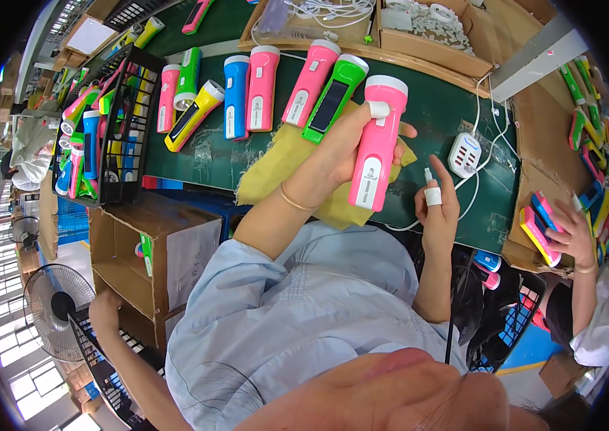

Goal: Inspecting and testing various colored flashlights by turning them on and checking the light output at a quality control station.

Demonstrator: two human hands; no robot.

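My left hand (pixel 346 147) is closed round a pink flashlight (pixel 378 144) with a white rim, held above the bench over a yellow cloth (pixel 276 169). White tape wraps the thumb that presses its side. To the right, my right hand (pixel 439 215) grips a white cable plug (pixel 428 174), also with tape round one digit. The cable trails from that hand toward a white multi-port USB charger (pixel 465 154). Beyond the left hand lie a green flashlight (pixel 335 97) with a dark solar panel and another pink flashlight (pixel 312 82).
Blue (pixel 235 97) and yellow flashlights (pixel 195 115) lie farther left, beside a black basket (pixel 107 129) full of flashlights. Cardboard trays (pixel 434 43) with white parts line the back. A co-worker's hand (pixel 574 233) touches flashlights at right; another person's hand (pixel 105 310) is at lower left.
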